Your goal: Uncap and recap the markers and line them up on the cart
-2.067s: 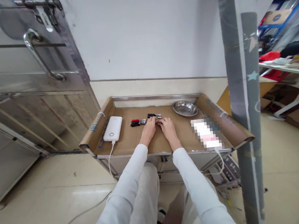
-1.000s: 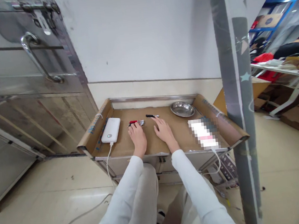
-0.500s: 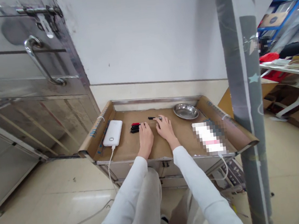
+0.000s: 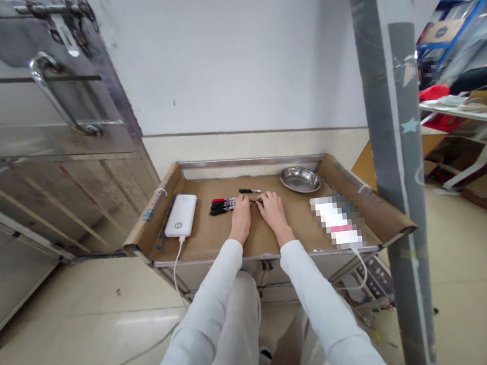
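Note:
Several click pens (image 4: 220,207), one red and the others black, lie side by side on the brown-covered cart top. My left hand (image 4: 240,215) rests at their right ends with its fingers drawn together, hiding part of them. Close to its right, my right hand (image 4: 273,211) has bent fingers, with thumb and fingertips towards the left hand. A thin dark item (image 4: 254,201) shows between the two sets of fingertips; most of it is covered. Just beyond the hands lies a single black pen (image 4: 248,190), untouched.
A white power bank (image 4: 181,215) with a cable lies at the left. A round steel dish (image 4: 300,180) sits at the back right, with a blurred phone-like object (image 4: 337,222) before it. Raised cardboard-covered sides (image 4: 367,198) bound the cart; a grey wrapped post (image 4: 401,189) stands at right.
My right hand has drawn back from the single black pen, which now lies free. My left hand has shifted slightly right, and both hands' fingertips have come closer together.

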Motion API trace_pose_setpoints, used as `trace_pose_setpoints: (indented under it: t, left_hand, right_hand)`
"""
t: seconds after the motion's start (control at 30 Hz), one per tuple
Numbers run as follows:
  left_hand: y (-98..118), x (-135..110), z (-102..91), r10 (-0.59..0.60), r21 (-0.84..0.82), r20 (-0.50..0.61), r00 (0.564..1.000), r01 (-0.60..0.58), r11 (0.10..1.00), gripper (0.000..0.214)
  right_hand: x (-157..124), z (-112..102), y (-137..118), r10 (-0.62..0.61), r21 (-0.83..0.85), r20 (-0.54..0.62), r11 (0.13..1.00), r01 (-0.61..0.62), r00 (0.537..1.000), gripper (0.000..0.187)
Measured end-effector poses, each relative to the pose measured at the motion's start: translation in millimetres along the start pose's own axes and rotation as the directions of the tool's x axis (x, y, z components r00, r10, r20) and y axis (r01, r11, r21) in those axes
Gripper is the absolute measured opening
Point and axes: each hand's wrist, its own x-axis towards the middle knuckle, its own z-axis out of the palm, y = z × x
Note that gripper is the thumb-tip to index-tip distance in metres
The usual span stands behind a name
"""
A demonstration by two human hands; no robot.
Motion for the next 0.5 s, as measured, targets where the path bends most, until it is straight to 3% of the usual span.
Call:
trace_pose_setpoints:
  t: [0.13,0.5]
  left_hand:
    - [3.1,-0.9,-7.0,-0.001,0.020,0.005,1.000,0.001,1.000,0.015]
    - [-0.1,-2.5,-6.1,-0.014,-0.155,-0.038,0.999,0.008,0.988,0.016]
  right_hand:
    - [-4.8,-4.3,-0.3,-0.017,0.028,0.025,0.999,0.017,1.000,0.019]
    - [-11.2,-7.9,0.2,0.005,0.024,0.011,1.000,-0.005,1.000,0.022]
